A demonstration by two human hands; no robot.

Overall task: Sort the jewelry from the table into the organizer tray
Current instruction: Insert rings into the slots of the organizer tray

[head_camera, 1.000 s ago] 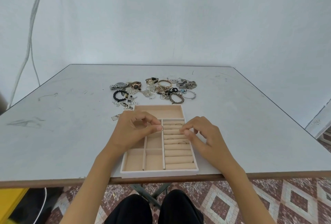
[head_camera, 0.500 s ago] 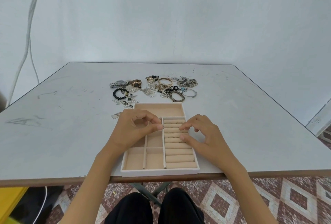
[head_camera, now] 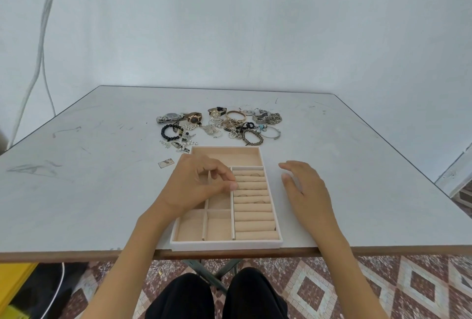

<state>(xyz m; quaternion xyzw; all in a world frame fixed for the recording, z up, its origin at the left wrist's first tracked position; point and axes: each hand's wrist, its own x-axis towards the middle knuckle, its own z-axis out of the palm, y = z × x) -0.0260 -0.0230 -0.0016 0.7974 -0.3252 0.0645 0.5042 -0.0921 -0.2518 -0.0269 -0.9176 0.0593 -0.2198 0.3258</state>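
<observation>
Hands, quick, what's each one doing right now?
Left hand: fingers pinched together over the beige organizer tray; whether it holds anything cannot be told.
Right hand: open, empty, on the table beside the tray.

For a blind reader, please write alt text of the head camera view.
A person's left hand pinches its fingers above the ring rolls of a beige organizer tray, while the open right hand rests beside it. A pile of jewelry lies beyond on the grey table.
</observation>
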